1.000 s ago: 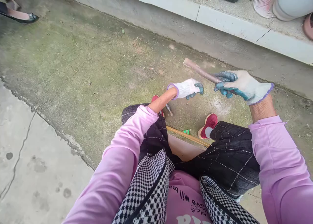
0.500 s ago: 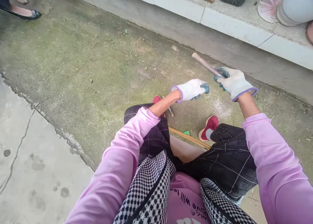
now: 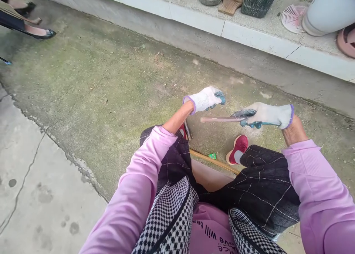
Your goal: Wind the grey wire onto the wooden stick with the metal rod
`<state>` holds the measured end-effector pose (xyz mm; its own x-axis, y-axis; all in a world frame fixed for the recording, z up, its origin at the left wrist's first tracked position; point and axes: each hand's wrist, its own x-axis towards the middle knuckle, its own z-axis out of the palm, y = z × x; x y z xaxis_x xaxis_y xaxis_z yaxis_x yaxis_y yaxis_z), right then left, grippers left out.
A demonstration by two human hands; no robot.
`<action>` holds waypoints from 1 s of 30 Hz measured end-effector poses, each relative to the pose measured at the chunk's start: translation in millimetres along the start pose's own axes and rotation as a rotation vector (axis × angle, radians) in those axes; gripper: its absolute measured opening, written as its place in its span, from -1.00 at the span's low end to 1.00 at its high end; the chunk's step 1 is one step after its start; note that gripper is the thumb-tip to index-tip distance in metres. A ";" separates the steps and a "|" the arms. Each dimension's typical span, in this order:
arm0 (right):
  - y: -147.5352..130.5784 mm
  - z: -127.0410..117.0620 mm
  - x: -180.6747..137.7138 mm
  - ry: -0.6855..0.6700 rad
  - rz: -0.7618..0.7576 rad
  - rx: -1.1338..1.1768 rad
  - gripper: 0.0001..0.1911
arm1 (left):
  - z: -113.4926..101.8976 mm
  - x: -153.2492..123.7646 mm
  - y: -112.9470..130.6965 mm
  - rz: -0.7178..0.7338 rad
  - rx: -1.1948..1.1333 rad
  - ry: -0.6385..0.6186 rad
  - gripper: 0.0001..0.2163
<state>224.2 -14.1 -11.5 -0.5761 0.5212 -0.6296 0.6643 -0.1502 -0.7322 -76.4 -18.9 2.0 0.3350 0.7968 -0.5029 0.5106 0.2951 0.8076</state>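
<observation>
My right hand (image 3: 262, 115), in a white glove with blue-grey fingers, is closed round a short brownish stick (image 3: 217, 119) with a paler end. The stick lies almost level and points left. My left hand (image 3: 209, 98), gloved the same way, is closed with its fingertips pinched, up and to the left of the stick. A very fine pale thread (image 3: 230, 109) runs from near those fingertips down to the stick by my right hand. Below my left hand, a second short stick (image 3: 188, 130) stands beside my red shoe.
A light wooden bar (image 3: 213, 161) crosses between my knees, with a small green packet (image 3: 212, 156) beyond it. A white-tiled ledge (image 3: 194, 17) bears a dark green container (image 3: 259, 0), a pink slotted disc (image 3: 292, 18) and pots. Another person's shoe (image 3: 46, 34) shows at upper left.
My right hand has moved down and swung the stick from slanting up-left to nearly level. My left hand has shifted slightly left. The fine thread between the hands now shows.
</observation>
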 end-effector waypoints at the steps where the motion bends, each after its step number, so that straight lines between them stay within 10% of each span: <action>1: -1.4 -1.7 -6.4 -0.006 0.018 0.046 -0.18 | -0.3 1.2 -0.3 0.016 -0.022 -0.006 -0.86; 12: -22.0 1.6 3.1 0.565 -0.053 0.366 -0.31 | 36.2 8.2 -2.6 0.133 0.136 -0.072 -0.85; 26: -31.3 17.2 10.1 0.423 -0.116 0.423 -0.06 | 26.2 12.9 0.8 0.152 0.432 0.091 -0.64; 30: -16.3 9.7 26.8 0.561 -0.036 0.254 -0.11 | 27.9 10.1 0.4 0.156 0.371 -0.004 -0.64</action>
<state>193.3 -5.8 -19.0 -0.2118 0.8821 -0.4208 0.4751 -0.2833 -0.8330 -50.8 -25.4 -11.4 0.4342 0.8145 -0.3848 0.7045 -0.0408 0.7085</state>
